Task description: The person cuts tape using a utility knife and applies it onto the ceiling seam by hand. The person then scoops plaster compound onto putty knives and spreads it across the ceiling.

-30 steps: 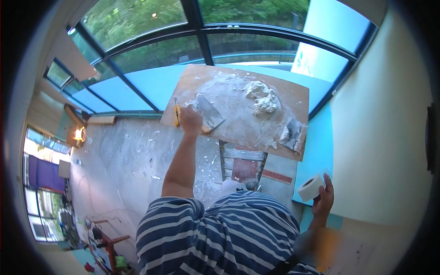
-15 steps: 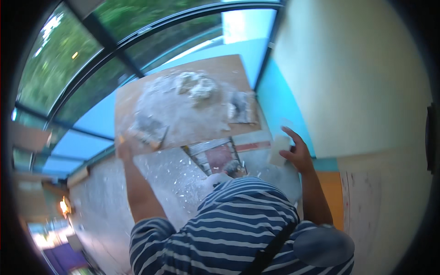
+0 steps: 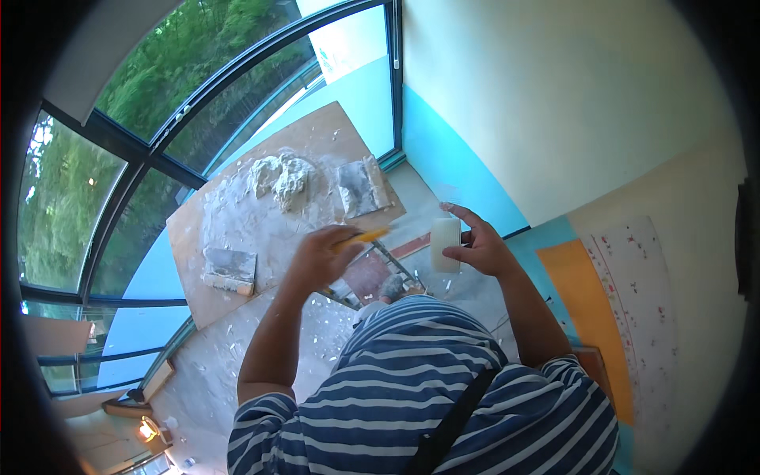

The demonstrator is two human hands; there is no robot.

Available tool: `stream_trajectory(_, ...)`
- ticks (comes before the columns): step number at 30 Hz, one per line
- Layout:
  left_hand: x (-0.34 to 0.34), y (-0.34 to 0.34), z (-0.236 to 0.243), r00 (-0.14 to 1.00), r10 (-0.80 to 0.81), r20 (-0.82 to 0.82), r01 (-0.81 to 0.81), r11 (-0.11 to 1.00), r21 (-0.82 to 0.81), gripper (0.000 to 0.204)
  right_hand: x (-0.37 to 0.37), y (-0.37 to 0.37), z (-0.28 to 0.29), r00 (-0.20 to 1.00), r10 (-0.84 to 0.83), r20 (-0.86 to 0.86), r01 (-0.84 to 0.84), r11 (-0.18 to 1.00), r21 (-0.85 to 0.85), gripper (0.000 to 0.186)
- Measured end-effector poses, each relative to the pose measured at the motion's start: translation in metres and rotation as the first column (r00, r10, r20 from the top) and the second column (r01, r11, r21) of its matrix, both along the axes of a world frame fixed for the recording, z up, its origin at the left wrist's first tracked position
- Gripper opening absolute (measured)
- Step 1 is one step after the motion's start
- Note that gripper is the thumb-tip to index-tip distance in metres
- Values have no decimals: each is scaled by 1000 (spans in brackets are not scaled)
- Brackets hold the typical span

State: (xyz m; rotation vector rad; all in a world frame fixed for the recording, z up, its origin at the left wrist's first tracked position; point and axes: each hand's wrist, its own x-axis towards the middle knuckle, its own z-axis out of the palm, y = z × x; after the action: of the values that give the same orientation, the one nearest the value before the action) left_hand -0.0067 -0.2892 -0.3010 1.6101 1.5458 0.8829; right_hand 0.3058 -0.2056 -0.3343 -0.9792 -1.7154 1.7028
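My left hand (image 3: pixel 321 252) is closed around a slim yellow tool (image 3: pixel 364 237), blurred at its tip, so its exact kind does not show. That hand hovers over the near edge of a brown board (image 3: pixel 190 279). In my right hand (image 3: pixel 483 247) is a whitish, upright roll (image 3: pixel 445 245), which looks like tape, pinched between thumb and fingers. The yellow tool's tip points toward the roll, with a gap between them. On the board lie a lumpy heap of white plaster (image 3: pixel 283 180) and two flat plastering trowels, one at the left (image 3: pixel 229 271), one at the right (image 3: pixel 360 188).
Beneath the board's near edge is a stand or ladder (image 3: pixel 370 277). White flecks dot the grey floor (image 3: pixel 229 348). Dark-framed windows (image 3: pixel 142 162) are at the left and back. A blue-and-cream wall (image 3: pixel 459 158) rises at the right, beside an orange panel (image 3: pixel 594 324).
My left hand has come from the board's left edge toward the middle, bringing the yellow tool near the roll. My right hand still holds the roll. The view has turned to the right.
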Motion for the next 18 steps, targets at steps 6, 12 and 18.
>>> stream_trajectory(6, 50, 23, 5, 973, -184, -141, 192, 980, 49, 32, 6, -6, 5, 1000, -8, 15, 6, 995, 104, 79)
stream_trajectory(12, 59, 32, 8, 940, -239, -244, 262, 963, 64, 32, 12, -12, 13, 1000, -9, 27, 7, 999, 54, 80)
stream_trajectory(18, 52, 32, 6, 936, -246, -252, 266, 963, 49, 32, 16, -16, 21, 999, -33, 32, 30, 997, 75, 81)
